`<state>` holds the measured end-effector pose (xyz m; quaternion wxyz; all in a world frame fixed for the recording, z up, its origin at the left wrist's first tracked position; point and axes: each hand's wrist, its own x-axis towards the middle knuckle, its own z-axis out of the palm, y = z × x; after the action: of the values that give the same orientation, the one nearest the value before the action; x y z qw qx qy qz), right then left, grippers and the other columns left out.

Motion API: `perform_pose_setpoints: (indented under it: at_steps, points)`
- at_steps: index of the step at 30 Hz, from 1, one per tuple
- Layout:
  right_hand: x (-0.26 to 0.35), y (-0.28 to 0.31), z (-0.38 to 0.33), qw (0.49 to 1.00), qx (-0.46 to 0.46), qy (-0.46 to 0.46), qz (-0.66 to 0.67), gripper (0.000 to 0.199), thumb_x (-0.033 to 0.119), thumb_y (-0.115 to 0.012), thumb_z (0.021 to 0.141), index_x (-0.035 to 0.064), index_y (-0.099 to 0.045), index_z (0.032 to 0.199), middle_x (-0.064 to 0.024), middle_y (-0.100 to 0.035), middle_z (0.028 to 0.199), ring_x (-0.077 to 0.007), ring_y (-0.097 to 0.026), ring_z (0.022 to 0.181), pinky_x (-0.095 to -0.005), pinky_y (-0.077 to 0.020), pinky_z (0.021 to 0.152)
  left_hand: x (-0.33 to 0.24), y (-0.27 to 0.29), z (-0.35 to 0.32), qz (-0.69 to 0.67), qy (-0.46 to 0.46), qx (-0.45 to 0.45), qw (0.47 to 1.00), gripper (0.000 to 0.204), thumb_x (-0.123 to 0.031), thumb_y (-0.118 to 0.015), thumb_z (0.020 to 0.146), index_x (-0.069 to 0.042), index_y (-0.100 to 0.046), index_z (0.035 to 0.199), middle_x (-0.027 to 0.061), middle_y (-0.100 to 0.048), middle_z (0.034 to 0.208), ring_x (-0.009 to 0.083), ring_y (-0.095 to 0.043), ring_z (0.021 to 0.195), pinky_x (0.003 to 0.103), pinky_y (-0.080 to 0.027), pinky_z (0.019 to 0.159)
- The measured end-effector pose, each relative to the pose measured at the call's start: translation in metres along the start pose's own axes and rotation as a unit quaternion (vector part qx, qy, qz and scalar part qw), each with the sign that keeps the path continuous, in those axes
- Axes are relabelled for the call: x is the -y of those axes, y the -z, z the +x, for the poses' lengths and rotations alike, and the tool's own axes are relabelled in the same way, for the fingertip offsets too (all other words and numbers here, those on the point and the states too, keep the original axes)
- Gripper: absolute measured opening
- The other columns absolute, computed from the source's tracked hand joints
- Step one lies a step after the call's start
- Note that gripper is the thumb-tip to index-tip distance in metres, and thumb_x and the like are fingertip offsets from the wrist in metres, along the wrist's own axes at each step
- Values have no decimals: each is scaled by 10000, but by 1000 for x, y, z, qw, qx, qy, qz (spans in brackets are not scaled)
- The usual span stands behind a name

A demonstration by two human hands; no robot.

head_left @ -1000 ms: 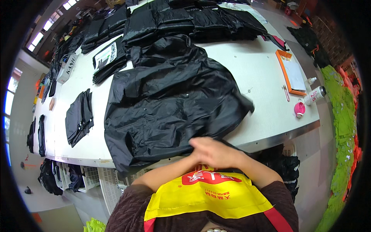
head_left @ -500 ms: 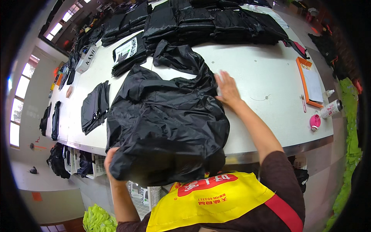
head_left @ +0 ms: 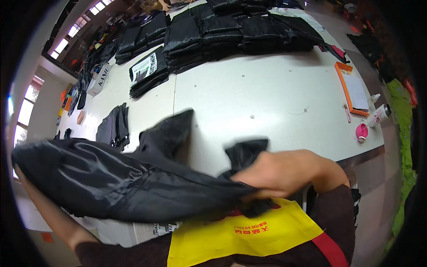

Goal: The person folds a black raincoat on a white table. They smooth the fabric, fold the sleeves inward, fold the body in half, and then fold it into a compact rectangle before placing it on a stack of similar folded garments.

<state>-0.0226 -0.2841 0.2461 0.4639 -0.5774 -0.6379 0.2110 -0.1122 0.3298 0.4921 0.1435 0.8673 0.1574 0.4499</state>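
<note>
A shiny black garment (head_left: 147, 187) is stretched in the air across my front, over the near edge of the table. At its right end my right hand (head_left: 271, 174), blurred by motion, grips the bunched cloth with curled fingers. The left end is held up by my left hand (head_left: 18, 172), which is almost wholly hidden behind the cloth. Two narrower ends of the garment, one in the middle and one beside my right hand, reach over the white tabletop (head_left: 222, 107).
Stacks of folded black garments (head_left: 204, 33) line the far side. A bagged pile (head_left: 147, 71), a white box (head_left: 98, 79) and a small folded stack (head_left: 113, 127) lie left. Rightward are an orange tray (head_left: 353, 91), tweezers-like tool (head_left: 347, 113), pink lid (head_left: 361, 132) and bottle (head_left: 379, 115).
The garment has come up off the table and is pulled wide. My left hand has gone far left with one end; my right hand has come back toward me and taken hold of the other.
</note>
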Motion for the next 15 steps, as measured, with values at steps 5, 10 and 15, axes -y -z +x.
perform_pose_setpoints:
  at_steps: [5,10,15]
  points:
    - [8,8,-96,992,12,-57,114,226,152,-629,840,-46,-583,939,-156,-634,762,-256,-617,614,-311,-465,533,-164,-207,71,-150,-184,56,970,368,-183,-555,859,-24,-545,1190,161,-557,1179,281,-520,1075,349,-390,936]
    - [-59,-95,-219,734,-488,-388,270,318,200,-559,850,-54,-599,1037,-25,-627,942,-117,-559,865,-254,-447,795,-362,-349,7,-337,-337,120,871,421,-193,-568,864,-47,-501,1253,157,-506,1261,283,-482,1147,351,-364,980]
    - [-80,-163,-252,448,-627,-588,245,531,440,-459,920,19,-485,1242,-86,-571,1118,-193,-540,962,-331,-423,804,-302,-469,-211,-357,-510,266,736,550,-225,-609,847,-99,-410,1344,157,-360,1410,321,-339,1303,436,-282,1058]
